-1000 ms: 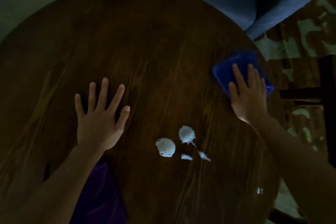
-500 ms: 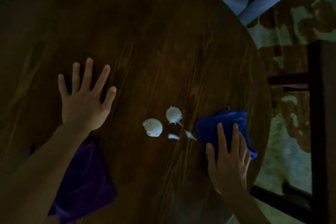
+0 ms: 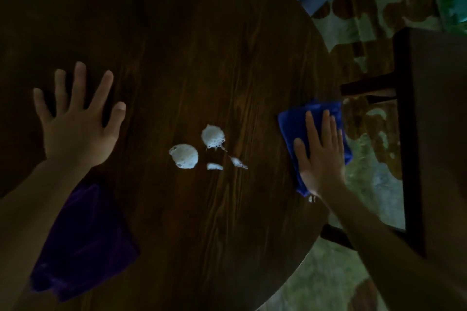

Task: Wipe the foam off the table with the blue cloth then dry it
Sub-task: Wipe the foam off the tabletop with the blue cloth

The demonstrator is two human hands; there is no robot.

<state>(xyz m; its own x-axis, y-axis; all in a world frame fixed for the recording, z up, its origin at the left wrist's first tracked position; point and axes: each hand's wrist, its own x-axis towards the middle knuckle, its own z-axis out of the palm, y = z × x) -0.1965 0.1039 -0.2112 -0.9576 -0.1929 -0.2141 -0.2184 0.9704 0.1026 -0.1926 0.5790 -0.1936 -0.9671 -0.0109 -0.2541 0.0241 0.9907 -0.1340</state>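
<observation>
White foam blobs [image 3: 197, 151] sit on the round dark wooden table [image 3: 177, 45]. Right of them, the flat right hand [image 3: 319, 154] presses the blue cloth [image 3: 293, 124]. Left of them, the left hand [image 3: 75, 124] lies spread.

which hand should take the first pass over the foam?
Right. The right hand lies flat on the blue cloth, just beside the foam. The left hand is spread on the bare table, holding nothing.

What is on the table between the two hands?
Head view: white foam blobs on the wooden table, between the flat left hand and the right hand pressing the blue cloth.
</observation>
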